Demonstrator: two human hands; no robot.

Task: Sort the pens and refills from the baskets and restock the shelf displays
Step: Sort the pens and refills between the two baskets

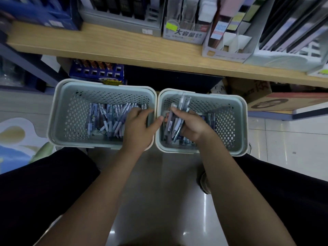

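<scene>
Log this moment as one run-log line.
stage: sorting | left hand: reaching into left basket pens | right hand: grip on pen bundle over right basket

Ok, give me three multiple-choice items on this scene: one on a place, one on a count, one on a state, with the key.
1. Where do the baskets stand?
A. on the wooden shelf
B. on the floor below the shelf
C. on the person's lap

2. How many baskets are there?
A. one
B. two
C. three

3. What is the right hand doing?
A. gripping a bunch of pens
B. hanging idle
C. pressing flat on the floor

Key:
1 B: the left basket and the right basket sit side by side on the floor, under the wooden shelf.
2 B: only those two show.
3 A: the right hand curls round a bunch of pens over the right basket, while the left hand reaches into the left one.
</scene>
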